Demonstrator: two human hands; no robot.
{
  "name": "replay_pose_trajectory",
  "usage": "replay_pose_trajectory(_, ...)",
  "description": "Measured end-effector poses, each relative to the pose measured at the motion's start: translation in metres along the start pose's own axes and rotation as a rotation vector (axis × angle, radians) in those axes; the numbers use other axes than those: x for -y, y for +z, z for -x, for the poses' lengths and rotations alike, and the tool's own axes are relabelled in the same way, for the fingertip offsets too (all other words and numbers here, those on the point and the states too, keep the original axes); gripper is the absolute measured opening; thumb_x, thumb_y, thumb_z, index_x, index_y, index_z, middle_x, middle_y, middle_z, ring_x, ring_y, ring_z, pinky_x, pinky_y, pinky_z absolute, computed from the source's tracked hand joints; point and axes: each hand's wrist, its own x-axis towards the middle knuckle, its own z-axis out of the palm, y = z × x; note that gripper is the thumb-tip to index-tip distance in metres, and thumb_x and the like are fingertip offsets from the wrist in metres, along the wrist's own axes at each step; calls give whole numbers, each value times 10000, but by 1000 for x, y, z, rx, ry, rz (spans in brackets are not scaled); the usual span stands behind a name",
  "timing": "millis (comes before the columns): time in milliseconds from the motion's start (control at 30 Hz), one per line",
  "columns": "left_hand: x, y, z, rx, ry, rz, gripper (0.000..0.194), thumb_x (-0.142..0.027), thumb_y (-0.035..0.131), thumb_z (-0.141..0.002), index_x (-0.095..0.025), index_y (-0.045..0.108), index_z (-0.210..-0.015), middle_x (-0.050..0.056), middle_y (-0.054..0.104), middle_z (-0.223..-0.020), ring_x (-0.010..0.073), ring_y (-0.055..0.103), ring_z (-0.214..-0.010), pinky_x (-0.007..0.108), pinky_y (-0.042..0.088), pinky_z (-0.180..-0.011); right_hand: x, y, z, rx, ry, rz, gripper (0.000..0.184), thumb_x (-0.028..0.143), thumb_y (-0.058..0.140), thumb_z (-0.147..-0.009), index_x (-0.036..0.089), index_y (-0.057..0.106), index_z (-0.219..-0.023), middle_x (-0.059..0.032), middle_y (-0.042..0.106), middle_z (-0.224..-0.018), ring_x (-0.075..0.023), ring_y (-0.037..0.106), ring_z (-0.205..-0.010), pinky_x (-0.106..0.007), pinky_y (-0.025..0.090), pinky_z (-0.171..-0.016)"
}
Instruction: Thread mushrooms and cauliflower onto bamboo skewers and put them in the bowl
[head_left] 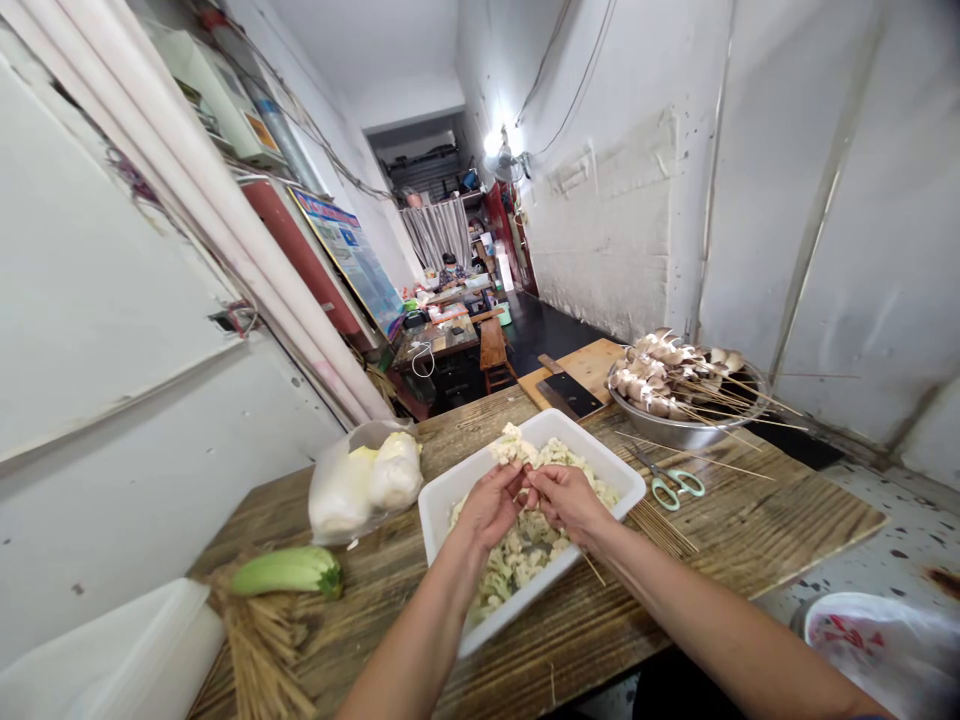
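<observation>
Both of my hands meet over a white rectangular tray full of cauliflower florets. My left hand is closed, pinching a floret at its fingertips. My right hand is closed too, fingers pressed against the same floret, and a thin bamboo skewer sticks out below it toward me. The two hands touch each other just above the florets.
A wooden table carries a bag of white vegetables, a green stalk, loose skewers, green-handled scissors, a metal bowl of skewered food and a cleaver on a board. A person sits far back.
</observation>
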Motion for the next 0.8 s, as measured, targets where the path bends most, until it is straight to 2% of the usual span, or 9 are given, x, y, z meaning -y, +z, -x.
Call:
replay_pose_trajectory(100,0,6,1,-44,-2,60,42,-131,603,-753,-108,577,-730,46,609,-665,109,572,-564,216,455,-506,0,0,-1,-6,-7,-4,305,430,657,-634,141,560,-646,52,542,-457,-5,275,-271,-141,151,-270)
replay_pose_trajectory(267,2,15,2,-122,46,158,87,-109,567,-773,-138,542,-695,35,600,-640,117,575,-554,216,458,-501,0,0,-2,14,-8,12,283,412,647,-639,137,581,-655,55,534,-457,-6,267,-276,-152,148,-278)
replay_pose_trajectory(467,5,17,1,-143,13,227,155,-124,498,-828,-125,547,-681,40,587,-614,98,556,-519,185,437,-450,3,2,1,19,-34,49,329,451,628,-666,125,595,-639,45,520,-437,-12,259,-273,-163,134,-281)
replay_pose_trajectory(600,5,20,1,-151,-3,229,164,-131,479,-841,-117,541,-690,39,580,-613,96,541,-494,181,410,-401,5,3,3,12,-35,30,296,424,626,-664,132,587,-639,50,516,-427,-16,265,-274,-162,127,-283)
replay_pose_trajectory(800,3,21,3,-134,-21,252,172,-128,456,-850,-125,531,-695,25,555,-588,94,533,-486,183,422,-414,3,2,2,44,-28,-21,239,369,628,-648,135,585,-652,57,523,-421,-14,256,-269,-162,127,-286)
